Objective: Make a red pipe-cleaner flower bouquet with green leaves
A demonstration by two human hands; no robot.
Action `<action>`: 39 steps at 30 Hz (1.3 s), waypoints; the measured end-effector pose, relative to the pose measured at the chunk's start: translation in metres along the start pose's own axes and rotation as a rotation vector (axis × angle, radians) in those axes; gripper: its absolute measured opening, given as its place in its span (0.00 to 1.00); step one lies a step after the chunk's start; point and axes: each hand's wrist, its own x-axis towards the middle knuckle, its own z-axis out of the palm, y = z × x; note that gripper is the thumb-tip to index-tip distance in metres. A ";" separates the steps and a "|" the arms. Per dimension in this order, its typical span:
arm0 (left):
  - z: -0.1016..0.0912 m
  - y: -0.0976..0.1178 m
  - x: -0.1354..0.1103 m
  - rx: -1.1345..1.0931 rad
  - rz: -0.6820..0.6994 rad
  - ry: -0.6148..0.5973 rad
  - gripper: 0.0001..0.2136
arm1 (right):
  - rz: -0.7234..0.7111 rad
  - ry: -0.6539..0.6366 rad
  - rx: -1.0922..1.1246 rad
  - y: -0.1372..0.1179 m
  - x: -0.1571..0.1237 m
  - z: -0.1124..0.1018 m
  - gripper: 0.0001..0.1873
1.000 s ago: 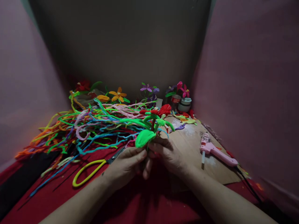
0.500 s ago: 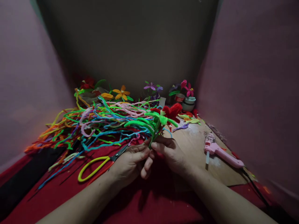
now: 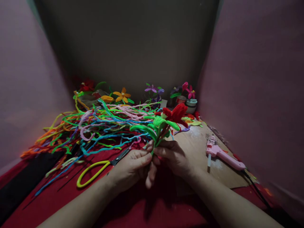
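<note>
My left hand [image 3: 133, 166] and right hand [image 3: 172, 156] meet at the centre of the view, fingertips touching. Both hands are pressed closed around the lower stem of a red pipe-cleaner flower with fuzzy green leaves [image 3: 166, 122]; the left thumb and forefinger pinch the stem from 9 o'clock, the right fingers pinch it from 3 o'clock. The flower rises from the hands toward 1 o'clock, its red head uppermost and its green leaves spreading toward 9 o'clock.

At 10 o'clock from the hands lies a loose heap of multicoloured pipe cleaners [image 3: 95, 126] on the red cloth-covered counter [image 3: 71, 202]. Scissors with yellow loop handles [image 3: 95, 172] lie at 9 o'clock, just beside my left wrist. A brown cardboard sheet [image 3: 197, 148] lies under and beyond my right hand. On it, at 3 o'clock and well apart from the hand, lies a pink hot-glue gun [image 3: 224, 155] with a black cord. Finished pipe-cleaner flowers, orange, purple and pink [image 3: 122, 94], stand at 12 o'clock against the back wall, near a small white jar [image 3: 191, 105].
</note>
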 end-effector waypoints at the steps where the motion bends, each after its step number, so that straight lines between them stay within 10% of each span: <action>1: 0.002 0.004 0.001 0.139 0.035 0.090 0.16 | 0.005 0.004 0.003 0.000 0.000 0.000 0.12; 8: 0.010 0.012 0.001 0.530 0.103 0.442 0.09 | -0.068 0.134 -0.099 -0.001 0.002 0.005 0.08; 27: 0.009 0.005 0.002 -0.309 -0.042 0.114 0.08 | -0.045 0.054 -0.078 -0.011 0.001 0.007 0.09; 35: 0.008 0.010 0.002 0.545 0.157 0.417 0.07 | -0.047 0.222 -0.089 -0.003 0.003 0.009 0.06; 39: 0.009 0.006 0.002 0.513 0.115 0.404 0.11 | -0.057 0.156 -0.228 0.000 0.004 0.010 0.09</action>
